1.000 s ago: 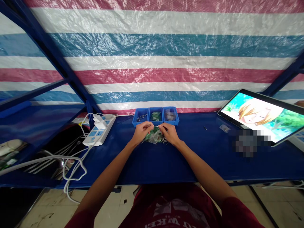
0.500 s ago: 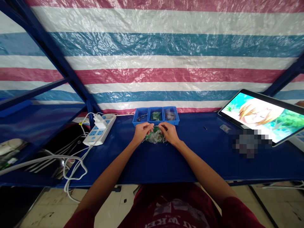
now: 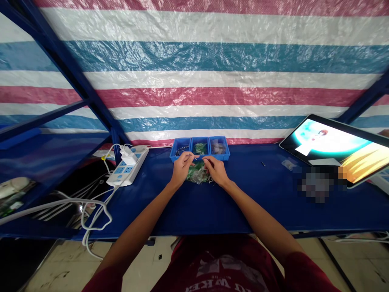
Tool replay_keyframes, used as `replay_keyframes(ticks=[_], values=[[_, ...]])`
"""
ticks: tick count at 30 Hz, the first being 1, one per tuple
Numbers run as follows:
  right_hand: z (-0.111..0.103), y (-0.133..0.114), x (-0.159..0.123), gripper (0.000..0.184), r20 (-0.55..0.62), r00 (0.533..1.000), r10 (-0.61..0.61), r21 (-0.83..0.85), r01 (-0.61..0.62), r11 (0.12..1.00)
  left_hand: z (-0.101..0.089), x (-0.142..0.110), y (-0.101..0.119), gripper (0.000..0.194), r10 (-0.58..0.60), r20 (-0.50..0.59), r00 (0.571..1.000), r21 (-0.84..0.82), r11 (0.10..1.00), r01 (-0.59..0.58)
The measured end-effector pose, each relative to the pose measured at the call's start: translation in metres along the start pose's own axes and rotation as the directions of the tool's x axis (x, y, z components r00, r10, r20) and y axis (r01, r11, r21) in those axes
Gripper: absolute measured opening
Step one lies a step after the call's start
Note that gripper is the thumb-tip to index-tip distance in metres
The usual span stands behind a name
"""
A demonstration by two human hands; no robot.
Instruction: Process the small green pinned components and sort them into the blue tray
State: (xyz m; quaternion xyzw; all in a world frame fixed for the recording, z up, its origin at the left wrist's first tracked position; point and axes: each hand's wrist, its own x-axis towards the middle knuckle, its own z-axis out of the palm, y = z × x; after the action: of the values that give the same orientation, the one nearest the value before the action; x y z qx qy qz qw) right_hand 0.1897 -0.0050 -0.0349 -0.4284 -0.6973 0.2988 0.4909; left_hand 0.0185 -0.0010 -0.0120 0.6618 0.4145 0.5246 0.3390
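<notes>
Our left hand (image 3: 181, 165) has tipped up, pinching a tiny thing (image 3: 195, 158) above the green pile (image 3: 198, 174). We can't tell if our right hand (image 3: 215, 168) holds anything nearby.

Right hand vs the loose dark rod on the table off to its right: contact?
Apart. The head view shows a plain stretch of blue tabletop between the right hand and the dark rod.
</notes>
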Motion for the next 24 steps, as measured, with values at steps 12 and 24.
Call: replay_keyframes(ticks=[12, 24], values=[[-0.005, -0.004, 0.001, 0.030, -0.092, 0.995, -0.034, -0.027, 0.032, 0.999, -0.013, 0.002, 0.003, 0.037, -0.006, 0.264, 0.965, 0.226, 0.973, -0.056], [-0.004, -0.001, 0.001, 0.023, -0.011, 0.989, -0.146, -0.034, 0.146, 0.989, -0.018, 0.002, 0.008, 0.039, -0.048, 0.388, 0.920, 0.181, 0.983, -0.025]])
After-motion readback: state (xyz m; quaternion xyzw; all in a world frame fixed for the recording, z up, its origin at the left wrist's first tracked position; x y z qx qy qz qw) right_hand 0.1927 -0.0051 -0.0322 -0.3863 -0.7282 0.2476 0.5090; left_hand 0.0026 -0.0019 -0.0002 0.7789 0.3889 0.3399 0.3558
